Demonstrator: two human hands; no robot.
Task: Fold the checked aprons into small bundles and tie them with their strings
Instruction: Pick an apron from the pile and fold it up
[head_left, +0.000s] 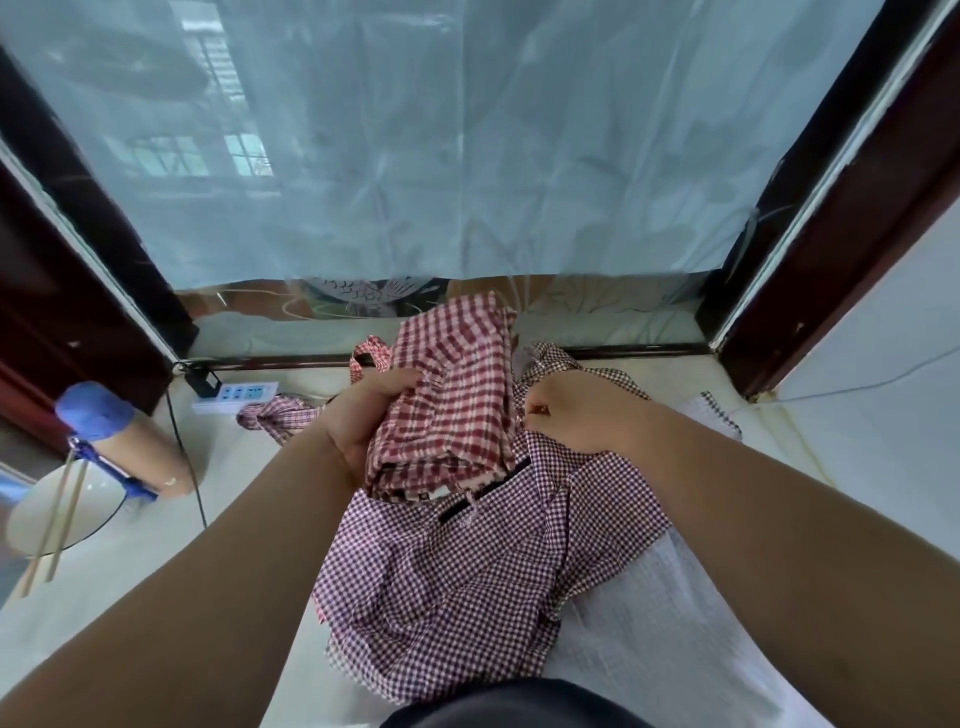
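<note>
Head view, centre: left hand (363, 421) grips the folded red checked apron (447, 395) so it cannot spring open, while right hand (576, 410) pinches its edge, probably after a string.

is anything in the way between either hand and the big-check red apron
Nothing visible. The left hand grips the folded red-and-white checked cloth apron; the right hand is at its right edge. The small-checked maroon apron lies underneath, not between.
</note>
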